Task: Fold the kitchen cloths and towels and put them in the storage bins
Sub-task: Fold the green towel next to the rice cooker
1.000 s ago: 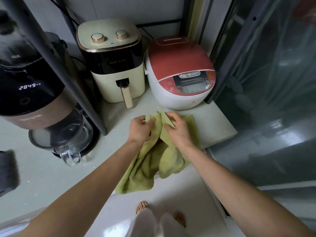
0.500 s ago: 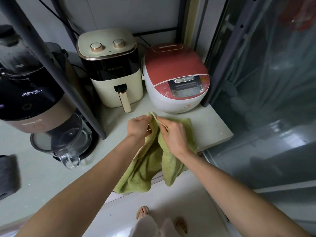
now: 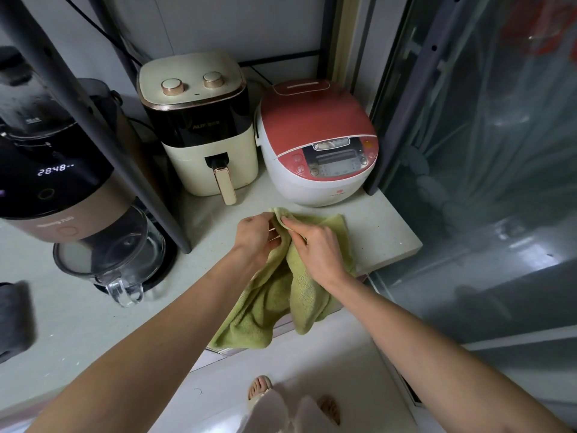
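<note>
A green terry towel [image 3: 274, 301] lies crumpled on the pale counter [image 3: 374, 235], its lower part hanging over the front edge. My left hand [image 3: 254, 234] and my right hand [image 3: 315, 248] are side by side at the towel's far edge. Each pinches the top hem, the fingers of the two almost touching. The right hand's palm lies over the towel's middle. No storage bin shows in this view.
Behind the towel stand a cream and black air fryer [image 3: 199, 126] and a red and white rice cooker [image 3: 318, 145]. At the left are a blender with a lit display [image 3: 53, 170], a glass jug [image 3: 115, 260] and a dark rack post [image 3: 93, 120]. Glass panels [image 3: 484, 151] close the right side.
Both hands have come closer together on the towel's top edge, bunching it between them. The towel's hanging part has shifted slightly; the camera has tilted a little.
</note>
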Demonstrator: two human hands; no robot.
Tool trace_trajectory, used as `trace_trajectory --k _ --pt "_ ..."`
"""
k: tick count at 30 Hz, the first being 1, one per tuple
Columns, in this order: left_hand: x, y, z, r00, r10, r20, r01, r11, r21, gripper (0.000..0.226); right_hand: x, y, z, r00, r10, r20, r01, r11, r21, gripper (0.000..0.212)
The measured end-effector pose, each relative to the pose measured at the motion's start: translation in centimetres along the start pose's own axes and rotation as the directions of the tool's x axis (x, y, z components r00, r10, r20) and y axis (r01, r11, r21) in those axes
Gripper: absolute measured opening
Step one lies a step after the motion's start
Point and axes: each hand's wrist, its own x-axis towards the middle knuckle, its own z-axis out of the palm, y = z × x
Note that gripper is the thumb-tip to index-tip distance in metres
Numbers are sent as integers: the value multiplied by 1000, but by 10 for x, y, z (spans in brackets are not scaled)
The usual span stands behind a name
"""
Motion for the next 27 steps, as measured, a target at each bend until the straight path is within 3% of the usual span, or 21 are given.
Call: trace_trajectory --k 6,9,11,14,18,21,24,27 --pt "3 -4 -3 997 20 76 -26 997 77 21 0 -1 -6 992 -13 125 -1 994 108 30" --pt "5 -2 -15 978 13 209 -59 974 219 24 2 -2 -23 938 151 312 -247 922 297 30" --pt "1 3 -22 920 2 391 -148 928 342 27 7 6 -38 950 177 257 -256 914 315 31" --pt "-8 10 -17 815 -35 578 -276 854 442 28 17 17 -60 961 78 264 -118 984 136 51" --pt "-18 6 6 841 66 537 -330 850 411 10 16 21 -77 861 203 467 -382 863 329 44" --pt "-25 -8 23 843 145 519 -400 814 422 18 7 29 -95 860 239 450 -400 864 305 31" --pt "-34 -32 39 767 247 592 -582 657 480 30 -5 37 -116 892 288 348 -386 885 259 17" --pt "-41 -64 49 637 266 723 -764 341 548 30 -23 48 -140 899 381 217 -428 868 250 18"
